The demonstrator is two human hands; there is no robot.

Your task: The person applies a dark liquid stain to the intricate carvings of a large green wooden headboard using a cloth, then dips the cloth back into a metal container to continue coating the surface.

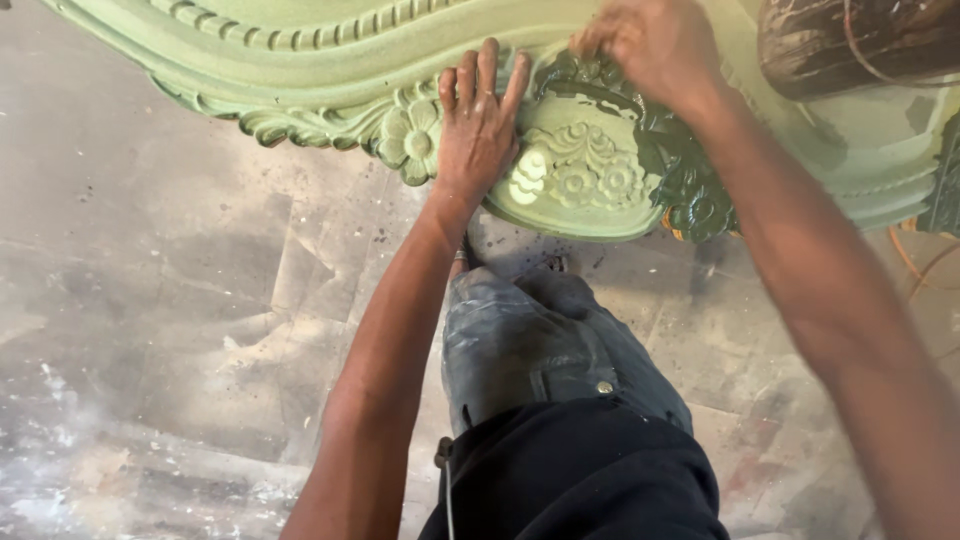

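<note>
head view: hands (478, 125) on carved panel (590, 170)

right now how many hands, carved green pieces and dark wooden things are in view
Hands: 2, the left hand flat on the carving and the right hand at its top edge
Carved green panel: 1
Dark wooden block: 1
Total: 4
</note>
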